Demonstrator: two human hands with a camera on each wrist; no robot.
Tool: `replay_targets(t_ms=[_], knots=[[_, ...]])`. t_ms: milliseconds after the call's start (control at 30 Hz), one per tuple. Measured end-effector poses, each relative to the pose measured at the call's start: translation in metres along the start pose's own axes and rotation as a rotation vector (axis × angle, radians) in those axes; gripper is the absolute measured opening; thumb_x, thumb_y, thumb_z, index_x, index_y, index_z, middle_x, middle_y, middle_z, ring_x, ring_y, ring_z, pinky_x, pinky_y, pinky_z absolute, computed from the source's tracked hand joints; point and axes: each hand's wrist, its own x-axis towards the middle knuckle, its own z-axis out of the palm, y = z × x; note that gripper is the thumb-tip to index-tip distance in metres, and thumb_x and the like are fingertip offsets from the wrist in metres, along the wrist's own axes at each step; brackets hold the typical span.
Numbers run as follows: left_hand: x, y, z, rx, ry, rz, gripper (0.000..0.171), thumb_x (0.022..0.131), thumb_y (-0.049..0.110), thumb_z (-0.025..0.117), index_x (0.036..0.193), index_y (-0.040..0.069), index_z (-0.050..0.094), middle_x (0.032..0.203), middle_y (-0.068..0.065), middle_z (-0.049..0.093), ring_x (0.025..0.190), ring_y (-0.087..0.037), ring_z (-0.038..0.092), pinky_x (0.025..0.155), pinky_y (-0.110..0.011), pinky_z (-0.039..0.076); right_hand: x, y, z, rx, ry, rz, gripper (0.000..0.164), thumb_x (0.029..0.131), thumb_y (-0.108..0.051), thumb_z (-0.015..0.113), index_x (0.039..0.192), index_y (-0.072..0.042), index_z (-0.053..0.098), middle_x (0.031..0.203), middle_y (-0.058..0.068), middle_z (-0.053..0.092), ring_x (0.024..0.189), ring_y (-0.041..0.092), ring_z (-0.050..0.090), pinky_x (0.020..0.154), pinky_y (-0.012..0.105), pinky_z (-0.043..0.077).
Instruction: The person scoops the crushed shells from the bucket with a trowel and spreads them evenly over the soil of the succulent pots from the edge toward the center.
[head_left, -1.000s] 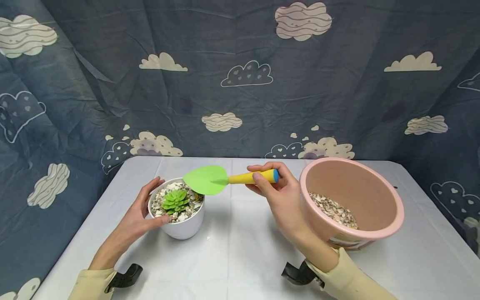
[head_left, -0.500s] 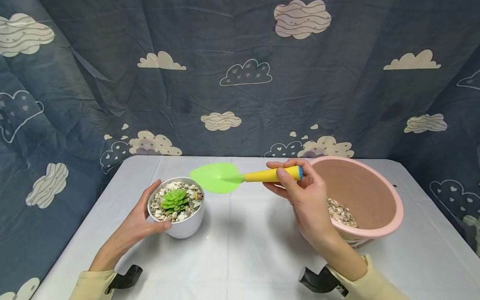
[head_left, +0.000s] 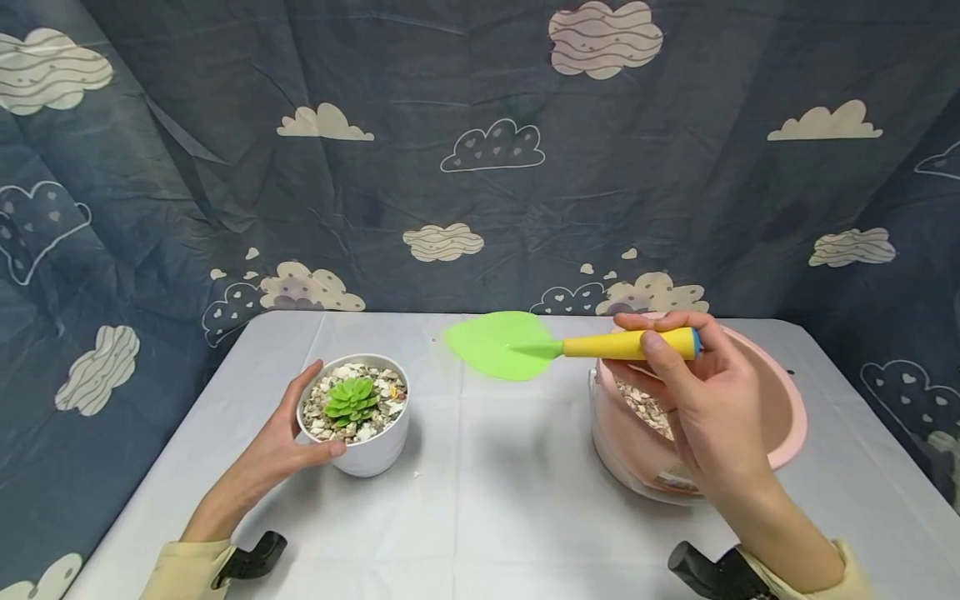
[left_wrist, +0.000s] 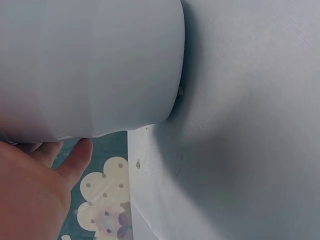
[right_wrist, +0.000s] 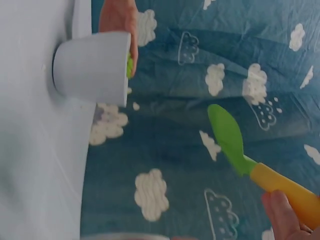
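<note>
At the left in the head view, a white plant pot [head_left: 367, 460] holds a green succulent [head_left: 351, 402] ringed by pale stone chips. My left hand [head_left: 273, 450] holds this pot by its side, thumb at the near rim and fingers round the far side. In the left wrist view, fingertips [left_wrist: 80, 155] touch the pot's wall. My right hand [head_left: 712, 408] grips the yellow handle of a garden trowel [head_left: 502, 346], held level in the air. Its light green blade points left, and no stones show on it. The right hand overlaps a large pink tub [head_left: 626, 454].
Stone chips [head_left: 645, 408] lie in the bottom of the pink tub, which stands on the right of the white-covered table [head_left: 465, 517]. A dark cloud-patterned curtain [head_left: 450, 192] hangs behind the table. A few tiny crumbs dot the cloth.
My right hand has moved the trowel to the right, away from above the white pot's edge to in front of the pink tub. The left hand and the white pot have stayed in place.
</note>
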Motion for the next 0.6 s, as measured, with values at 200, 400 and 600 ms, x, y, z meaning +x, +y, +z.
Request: replay_targets(t_ms=[200,400,600], knots=[[-0.001,0.001,0.002,-0.009,0.002,-0.003,0.109,0.077,0.01,0.079,0.159,0.02,0.006,0.16,-0.021,0.007,0.142,-0.047,0.014,0.107,-0.065,0.019,0.002,-0.02,-0.025,0.002,0.06,-0.012,0.024,0.096,0.014,0.049,0.119,0.011,0.048,0.121,0.024,0.059,0.112,0.036,0.062,0.083,0.045,0.048],[-0.001,-0.001,0.002,-0.013,0.001,0.01,0.109,0.077,0.009,0.079,0.159,0.02,0.007,0.16,-0.021,0.007,0.143,-0.047,0.012,0.107,-0.068,0.014,0.006,-0.037,-0.051,0.003,0.151,-0.028,0.028,0.096,0.012,0.051,0.124,0.009,0.048,0.12,0.023,0.058,0.107,0.033,0.065,0.08,0.042,0.05],[-0.001,-0.001,0.002,-0.01,-0.001,0.015,0.109,0.077,0.01,0.078,0.159,0.021,0.007,0.161,-0.019,0.005,0.143,-0.046,0.01,0.107,-0.07,0.011,0.014,-0.049,-0.077,-0.066,0.227,-0.047,0.04,0.095,0.008,0.055,0.133,0.003,0.045,0.12,0.02,0.063,0.103,0.028,0.068,0.074,0.037,0.053]])
